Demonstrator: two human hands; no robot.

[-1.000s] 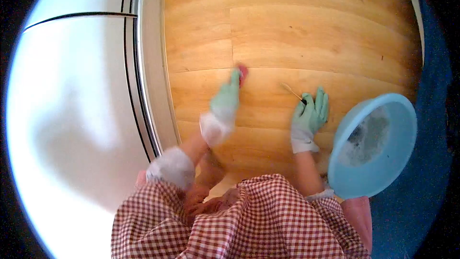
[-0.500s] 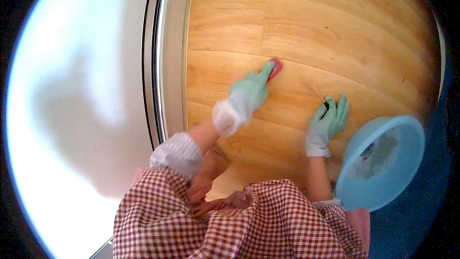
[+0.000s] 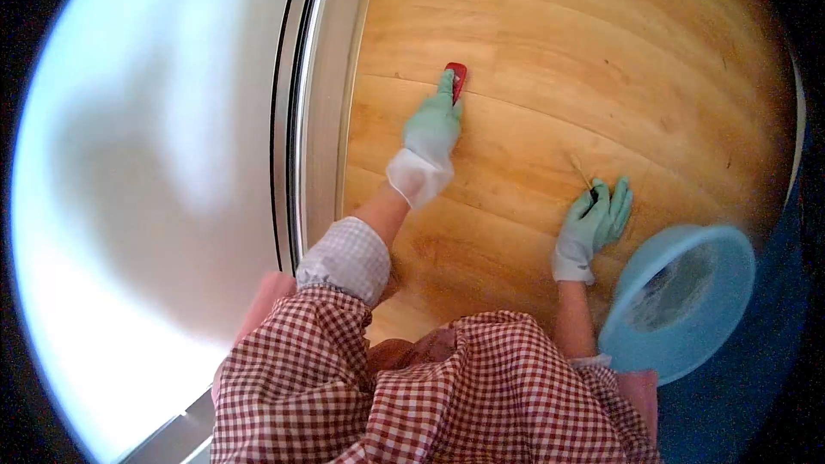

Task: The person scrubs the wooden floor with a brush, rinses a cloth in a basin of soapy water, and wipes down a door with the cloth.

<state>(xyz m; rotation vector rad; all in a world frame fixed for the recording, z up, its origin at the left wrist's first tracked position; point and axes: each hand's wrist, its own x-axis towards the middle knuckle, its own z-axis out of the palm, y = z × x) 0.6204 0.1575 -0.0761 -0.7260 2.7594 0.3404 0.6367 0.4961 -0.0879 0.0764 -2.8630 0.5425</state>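
Note:
My left hand (image 3: 432, 120), in a pale green and white glove, is closed on a small oblong red tool (image 3: 458, 82) pressed against the wooden floor (image 3: 533, 51). The tool's exact kind is not clear. In a matching glove, my right hand (image 3: 591, 219) rests on the floor farther right, with several fingers stretched out. A thin tan stick (image 3: 581, 173) points up and left from between its thumb and forefinger, where a dark part shows. The underside of the red tool is hidden.
Beside my right forearm a light blue basin (image 3: 619, 318) stands tilted, with sudsy water inside. A white glossy panel (image 3: 172, 206) with a metal-edged frame (image 3: 331, 103) runs along the left. Blue material (image 3: 722, 404) lies at the lower right. My checked garment (image 3: 421, 395) fills the bottom.
My left hand has slid the red tool forward and left along the floor, turning it more upright in view. The right hand stays nearly in place. The whole view has shifted slightly.

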